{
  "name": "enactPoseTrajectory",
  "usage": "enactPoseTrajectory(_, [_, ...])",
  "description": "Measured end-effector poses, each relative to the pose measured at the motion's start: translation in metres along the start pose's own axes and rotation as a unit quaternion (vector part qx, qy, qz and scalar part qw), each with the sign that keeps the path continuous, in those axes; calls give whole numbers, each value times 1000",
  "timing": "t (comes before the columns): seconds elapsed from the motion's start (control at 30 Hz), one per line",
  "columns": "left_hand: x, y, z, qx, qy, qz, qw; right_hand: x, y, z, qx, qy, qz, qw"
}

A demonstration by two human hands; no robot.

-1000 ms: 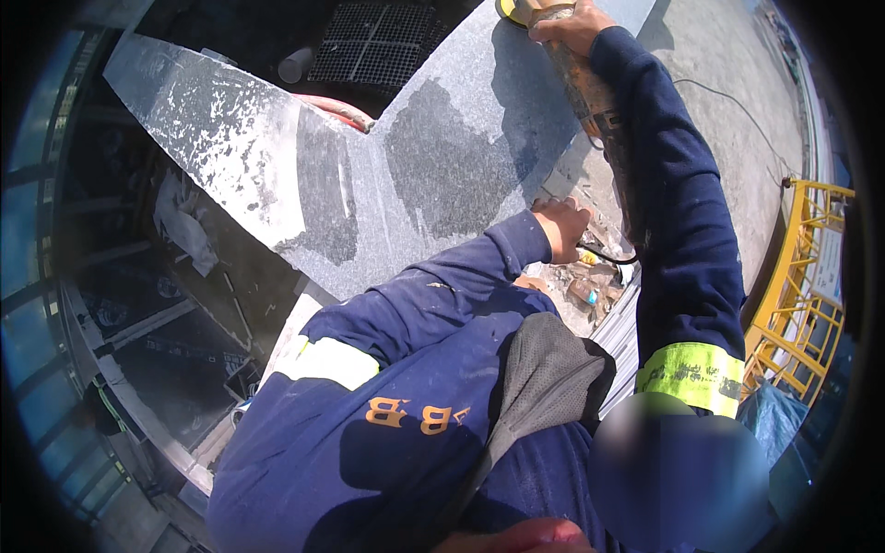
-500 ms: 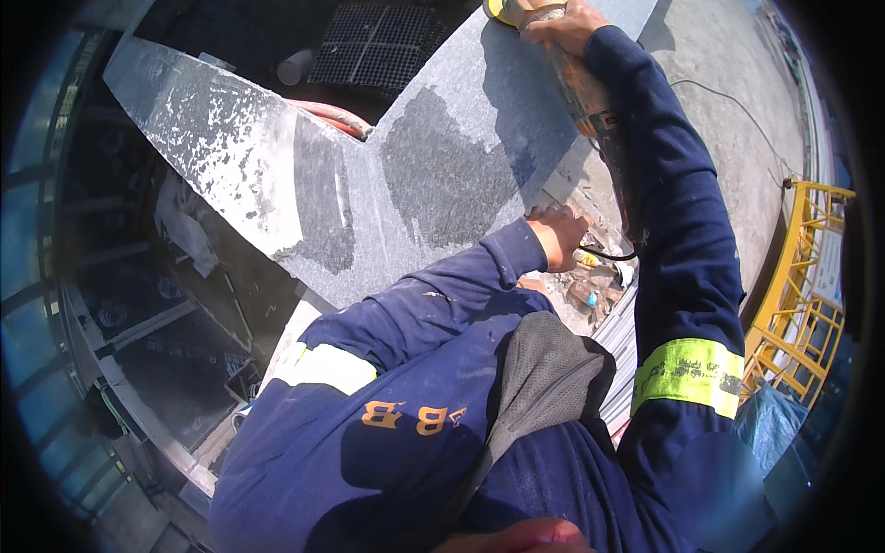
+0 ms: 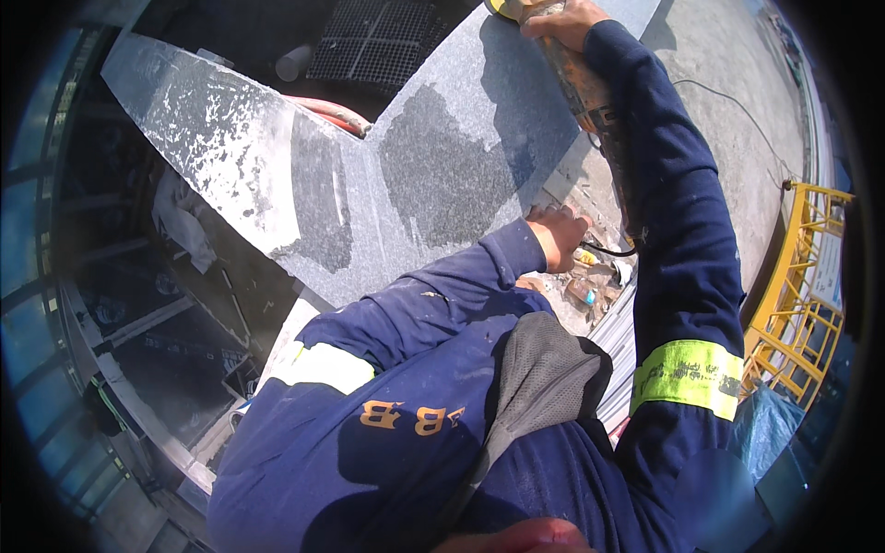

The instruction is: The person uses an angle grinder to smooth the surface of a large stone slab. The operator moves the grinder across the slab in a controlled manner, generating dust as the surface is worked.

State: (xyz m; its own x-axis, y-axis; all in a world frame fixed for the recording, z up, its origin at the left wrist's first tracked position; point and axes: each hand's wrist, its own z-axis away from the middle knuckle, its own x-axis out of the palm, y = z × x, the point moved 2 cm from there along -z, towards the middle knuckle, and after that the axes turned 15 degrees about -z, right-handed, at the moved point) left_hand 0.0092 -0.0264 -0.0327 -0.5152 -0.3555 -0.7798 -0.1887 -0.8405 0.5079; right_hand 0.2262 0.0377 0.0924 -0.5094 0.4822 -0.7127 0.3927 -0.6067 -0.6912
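At the top, my right hand point(image 3: 567, 23) is wrapped round the front of an orange, dusty angle grinder point(image 3: 576, 88). The tool's yellow-edged head point(image 3: 502, 7) lies against the grey stone slab point(image 3: 369, 249), partly cut off by the frame. Its body runs back along my right forearm. My left hand point(image 3: 558, 238) is at the slab's near right edge, fingers curled; what they hold, if anything, is hidden. A black cable point(image 3: 608, 252) loops from the grinder's tail and is lost beside that hand. Dark, damp-looking patches point(image 3: 447, 170) and whitish residue point(image 3: 235, 138) mark the slab.
Inside the slab's angled corner lie a red hose point(image 3: 332, 114), a pale cylinder point(image 3: 293, 64) and a dark grate point(image 3: 369, 46). Rubble point(image 3: 595, 290) and long pale strips point(image 3: 619, 341) lie near my left hand. A yellow metal frame point(image 3: 797, 286) stands at right.
Almost nothing differs. The view has shifted very slightly; both hands and the grinder keep their places on the slab.
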Motion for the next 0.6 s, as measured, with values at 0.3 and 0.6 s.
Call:
enactPoseTrajectory(0.3, [1, 0, -2, 1, -5, -6, 1000, 4, -5, -4, 1, 1, -7, 1000])
enactPoseTrajectory(0.6, [2, 0, 0, 2, 1, -6, 1000, 1, -5, 4, 14, 16, -30, 999])
